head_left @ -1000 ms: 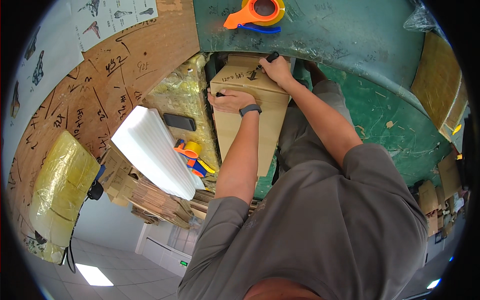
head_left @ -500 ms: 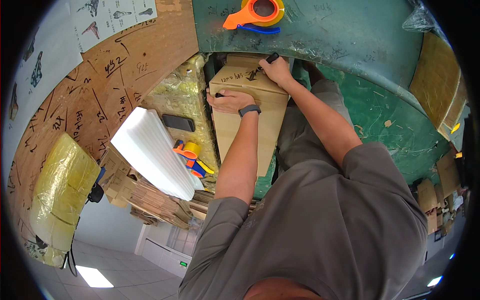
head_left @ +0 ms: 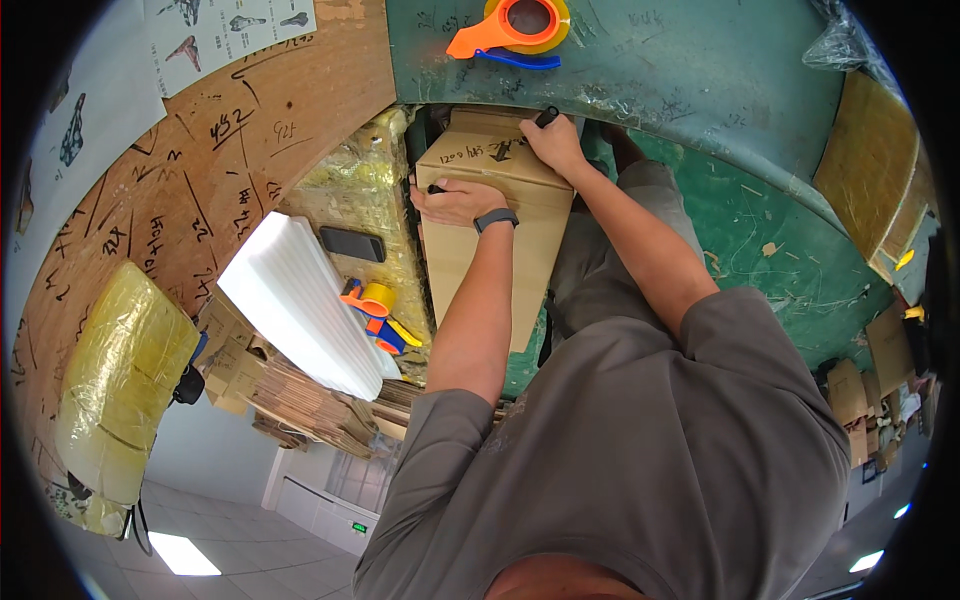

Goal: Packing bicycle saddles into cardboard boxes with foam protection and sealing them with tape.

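Note:
A tall brown cardboard box [head_left: 480,255] stands in front of me, with black handwriting on its top face. My right hand [head_left: 552,140] is closed round a black marker [head_left: 547,117] and rests at the far right of the box top. The marker's tip is hidden by the hand. My left hand [head_left: 462,203] lies against the near edge of the box top, steadying it. Its fingers are closed on a small black piece [head_left: 435,189] that looks like the marker's cap.
An orange tape dispenser [head_left: 510,28] lies on the green table [head_left: 680,60] beyond the box. To the left are a phone [head_left: 353,244], another tape dispenser [head_left: 375,305] and white foam sheets [head_left: 300,310]. Flattened cardboard [head_left: 310,395] is stacked below them.
My right hand has shifted very slightly at the far right of the box top, marker still in it. My left hand stays on the box edge.

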A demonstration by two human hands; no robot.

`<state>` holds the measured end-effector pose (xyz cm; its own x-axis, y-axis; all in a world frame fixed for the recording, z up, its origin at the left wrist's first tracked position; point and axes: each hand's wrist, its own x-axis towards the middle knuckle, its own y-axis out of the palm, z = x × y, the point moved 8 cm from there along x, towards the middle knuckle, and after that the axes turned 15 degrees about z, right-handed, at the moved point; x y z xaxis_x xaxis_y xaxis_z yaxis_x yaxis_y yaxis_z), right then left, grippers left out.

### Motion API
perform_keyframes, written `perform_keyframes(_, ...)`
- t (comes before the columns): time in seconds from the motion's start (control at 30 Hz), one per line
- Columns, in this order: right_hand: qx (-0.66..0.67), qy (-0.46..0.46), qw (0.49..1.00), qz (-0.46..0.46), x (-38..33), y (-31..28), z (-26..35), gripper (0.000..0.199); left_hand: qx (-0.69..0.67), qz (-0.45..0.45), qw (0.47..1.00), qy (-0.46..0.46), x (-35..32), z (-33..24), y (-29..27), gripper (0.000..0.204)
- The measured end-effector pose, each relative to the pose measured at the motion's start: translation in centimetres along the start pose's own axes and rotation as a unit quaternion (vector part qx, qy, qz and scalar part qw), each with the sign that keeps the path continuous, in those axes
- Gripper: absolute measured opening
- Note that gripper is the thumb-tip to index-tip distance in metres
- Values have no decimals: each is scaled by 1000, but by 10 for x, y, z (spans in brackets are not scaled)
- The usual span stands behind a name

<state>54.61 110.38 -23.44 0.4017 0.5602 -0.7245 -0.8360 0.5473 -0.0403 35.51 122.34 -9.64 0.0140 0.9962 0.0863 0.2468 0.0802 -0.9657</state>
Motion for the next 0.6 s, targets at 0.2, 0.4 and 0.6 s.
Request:
perform_keyframes(0.2,-59,14,998,-6,-3,-11,-1,40,-11,7,1000,13,-3,-5,4,54)
perform_keyframes(0.4,174,-143,972,72,-69,-10,64,28,-19,78,997,-6,13,15,-8,60)
perform_keyframes(0.6,425,0,840,337,-177,17,144,38,-597,318,736,-25,4,32,-103,65)
